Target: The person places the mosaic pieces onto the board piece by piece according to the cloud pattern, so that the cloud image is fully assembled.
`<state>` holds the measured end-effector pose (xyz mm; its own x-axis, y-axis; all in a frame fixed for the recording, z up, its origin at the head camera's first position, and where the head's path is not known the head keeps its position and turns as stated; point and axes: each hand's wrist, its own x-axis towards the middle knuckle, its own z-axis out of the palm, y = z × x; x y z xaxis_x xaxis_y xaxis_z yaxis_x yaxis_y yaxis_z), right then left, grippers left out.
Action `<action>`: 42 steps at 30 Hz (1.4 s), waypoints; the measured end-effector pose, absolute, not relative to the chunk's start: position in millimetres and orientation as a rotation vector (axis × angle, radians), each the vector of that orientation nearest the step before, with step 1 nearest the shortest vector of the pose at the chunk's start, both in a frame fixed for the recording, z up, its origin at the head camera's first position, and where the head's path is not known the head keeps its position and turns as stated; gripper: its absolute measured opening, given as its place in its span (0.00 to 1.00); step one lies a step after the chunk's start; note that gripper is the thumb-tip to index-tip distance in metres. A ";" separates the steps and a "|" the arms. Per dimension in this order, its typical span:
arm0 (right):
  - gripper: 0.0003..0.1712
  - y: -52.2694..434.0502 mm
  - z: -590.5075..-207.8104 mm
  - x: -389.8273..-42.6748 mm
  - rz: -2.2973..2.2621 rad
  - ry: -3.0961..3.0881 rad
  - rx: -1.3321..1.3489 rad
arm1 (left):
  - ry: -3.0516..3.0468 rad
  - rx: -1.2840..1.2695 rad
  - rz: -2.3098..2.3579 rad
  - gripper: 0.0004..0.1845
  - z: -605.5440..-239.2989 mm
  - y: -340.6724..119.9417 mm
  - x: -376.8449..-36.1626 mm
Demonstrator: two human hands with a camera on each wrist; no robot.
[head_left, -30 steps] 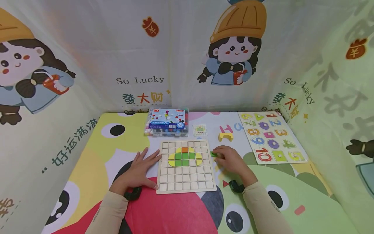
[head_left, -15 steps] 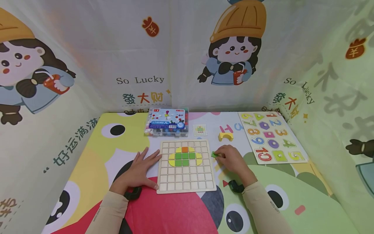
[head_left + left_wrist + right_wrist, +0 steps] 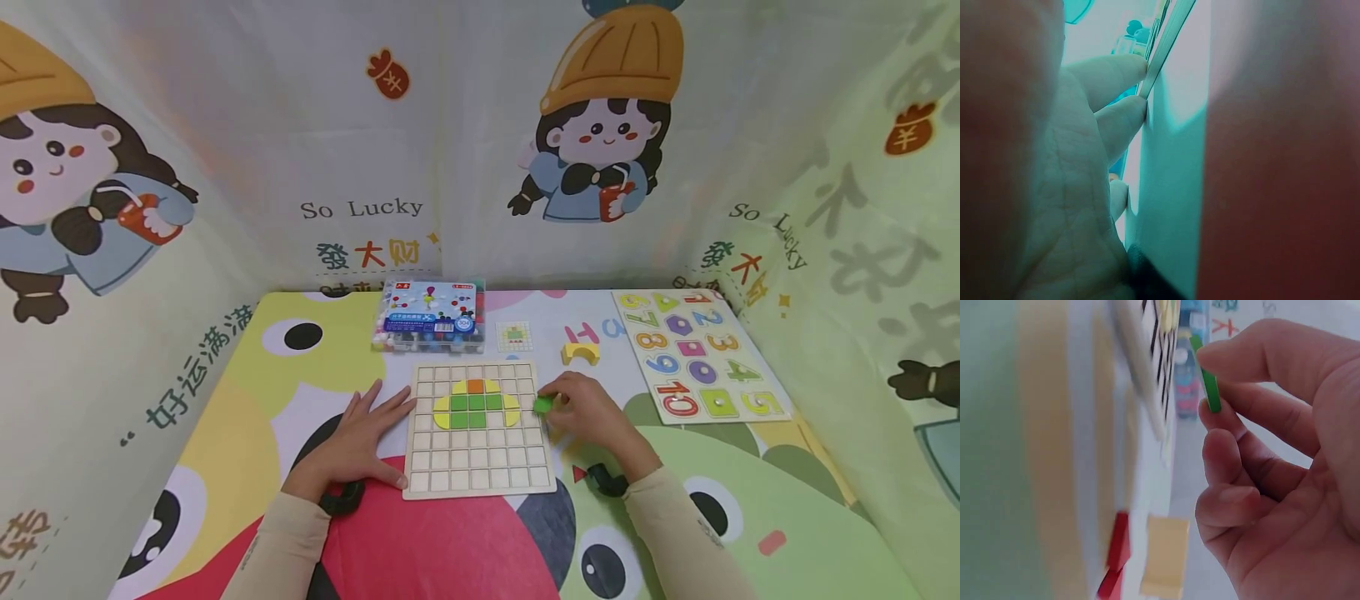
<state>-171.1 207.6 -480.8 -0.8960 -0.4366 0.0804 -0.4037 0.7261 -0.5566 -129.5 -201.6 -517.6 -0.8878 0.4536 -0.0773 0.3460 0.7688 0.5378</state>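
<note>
A wooden grid board point(image 3: 480, 462) lies on the table, with green square tiles point(image 3: 477, 402), yellow rounded tiles point(image 3: 442, 419) and one orange tile point(image 3: 476, 386) set in its upper half. My left hand point(image 3: 352, 442) is spread flat at the board's left side, its fingertips point(image 3: 1138, 65) touching the edge in the left wrist view. At the board's right edge my right hand point(image 3: 588, 408) pinches a green tile point(image 3: 1209, 381) between thumb and fingers, with the tile held up off the table. Its other fingers curl loosely in the right wrist view.
Behind the board are a clear plastic box point(image 3: 429, 315) of small coloured parts and a small pattern card point(image 3: 514, 337). A yellow arch block point(image 3: 581, 353) sits beyond my right hand. A number puzzle board point(image 3: 701, 354) lies at the far right.
My right hand has lifted the green tile from beside the board and moved it slightly left, to the board's right edge. The left hand stays in place.
</note>
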 end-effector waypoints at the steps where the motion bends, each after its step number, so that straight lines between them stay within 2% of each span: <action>1: 0.16 204.1 -478.9 -171.0 -0.899 2.853 -0.716 | 2.761 0.630 0.783 0.67 -517.1 -201.6 -129.2; 11: 0.14 163.0 -467.6 -172.6 -0.735 2.760 -0.951 | 2.756 0.630 0.789 0.67 -514.7 -202.1 -129.4; 18: 0.12 143.1 -473.6 -175.5 -0.682 2.730 -0.935 | 2.752 0.631 0.788 0.67 -515.0 -202.4 -130.3; 42: 0.13 133.4 -481.5 -173.0 -0.668 2.775 -1.024 | 2.754 0.623 0.770 0.67 -513.6 -203.1 -130.4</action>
<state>-173.0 133.4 -481.5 -0.7668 -0.6400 0.0488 -0.5920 0.6759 -0.4389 -130.4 -203.1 -513.6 -0.8874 0.4521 -0.0903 0.3397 0.7736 0.5349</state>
